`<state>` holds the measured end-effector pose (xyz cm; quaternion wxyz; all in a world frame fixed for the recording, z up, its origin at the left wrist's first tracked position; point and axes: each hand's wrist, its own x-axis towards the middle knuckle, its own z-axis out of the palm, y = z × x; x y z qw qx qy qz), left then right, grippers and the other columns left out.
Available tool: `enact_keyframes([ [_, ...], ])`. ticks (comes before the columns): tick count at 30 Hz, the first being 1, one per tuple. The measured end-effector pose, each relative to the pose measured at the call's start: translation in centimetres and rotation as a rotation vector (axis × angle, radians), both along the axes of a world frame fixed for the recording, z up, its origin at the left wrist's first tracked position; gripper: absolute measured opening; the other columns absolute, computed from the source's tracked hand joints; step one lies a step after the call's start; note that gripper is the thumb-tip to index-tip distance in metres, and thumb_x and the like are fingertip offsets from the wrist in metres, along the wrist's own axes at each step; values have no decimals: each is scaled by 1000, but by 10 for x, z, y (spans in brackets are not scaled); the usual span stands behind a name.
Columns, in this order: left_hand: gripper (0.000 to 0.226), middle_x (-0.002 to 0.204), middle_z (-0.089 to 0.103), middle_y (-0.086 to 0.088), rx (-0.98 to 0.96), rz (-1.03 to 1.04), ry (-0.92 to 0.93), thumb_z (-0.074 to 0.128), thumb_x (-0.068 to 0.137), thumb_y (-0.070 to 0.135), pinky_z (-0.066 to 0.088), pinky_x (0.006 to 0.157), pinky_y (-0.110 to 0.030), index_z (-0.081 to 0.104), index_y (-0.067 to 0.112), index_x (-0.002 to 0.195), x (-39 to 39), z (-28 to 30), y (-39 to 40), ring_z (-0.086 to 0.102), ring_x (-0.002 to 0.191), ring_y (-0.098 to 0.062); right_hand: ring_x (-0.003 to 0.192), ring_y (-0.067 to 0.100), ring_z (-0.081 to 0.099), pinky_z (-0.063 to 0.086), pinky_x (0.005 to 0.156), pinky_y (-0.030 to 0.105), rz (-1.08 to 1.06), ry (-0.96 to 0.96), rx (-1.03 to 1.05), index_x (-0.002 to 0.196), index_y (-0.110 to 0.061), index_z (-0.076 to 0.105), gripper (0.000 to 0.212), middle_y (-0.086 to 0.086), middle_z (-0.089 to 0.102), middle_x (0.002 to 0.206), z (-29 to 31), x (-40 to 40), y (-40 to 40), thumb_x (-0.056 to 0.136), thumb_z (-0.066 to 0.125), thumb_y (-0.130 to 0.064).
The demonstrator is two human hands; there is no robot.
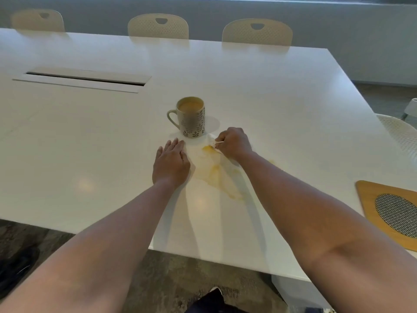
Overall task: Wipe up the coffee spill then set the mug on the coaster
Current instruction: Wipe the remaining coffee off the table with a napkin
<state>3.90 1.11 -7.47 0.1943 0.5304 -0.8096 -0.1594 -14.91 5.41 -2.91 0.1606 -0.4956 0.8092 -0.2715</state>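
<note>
A patterned mug [192, 117] full of milky coffee stands upright on the white table [270, 91], handle to the left. Just in front of it lies a white paper tissue [214, 163], stained yellow-brown where it covers the coffee spill [228, 187]. My right hand [233, 142] pinches the tissue's far corner, right of the mug's base. My left hand [171, 163] lies flat with straight fingers on the tissue's left edge. A wooden coaster [370, 199] with a woven grey centre sits at the right edge of the table.
Three cream perforated chairs [158, 27] stand along the far side, and another [399, 134] is at the right. A long cable slot [85, 79] is set into the tabletop at the left. The table's near edge runs below my forearms.
</note>
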Motion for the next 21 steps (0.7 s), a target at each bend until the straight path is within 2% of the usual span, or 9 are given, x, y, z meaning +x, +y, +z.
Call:
enact_keyframes([
  [3,51,164,28,0,2,-11,-14,27,104,24,6,126,-36,37,18,154,0,-1,0,16,153,-15,110,17,56,42,91,20,192,28,71,108,-15,74,25,4,63,116,5,16,-8,83,70,-20],
  [8,51,165,26,0,0,-17,-26,26,105,25,6,126,-36,36,18,154,1,-1,0,15,154,-15,84,5,55,39,78,16,343,41,257,99,-22,77,19,-7,66,101,19,19,-12,81,72,-16],
  [10,51,165,26,0,3,-17,-22,26,104,25,6,126,-36,36,19,154,1,-1,1,15,154,-15,86,6,55,40,79,19,348,65,324,95,-25,77,18,-9,63,96,24,11,-10,80,74,-17],
  [17,51,164,26,0,11,-18,-11,27,104,24,5,126,-36,37,20,154,0,-1,2,15,154,-15,107,19,57,47,92,28,145,171,272,103,-30,73,21,5,62,119,22,-28,10,83,69,-34],
  [21,50,164,27,1,12,-11,-5,27,105,24,5,126,-35,38,20,153,1,-1,1,15,153,-14,112,29,57,46,92,32,-35,217,192,109,-29,70,24,10,54,125,14,-24,10,88,58,-31],
])
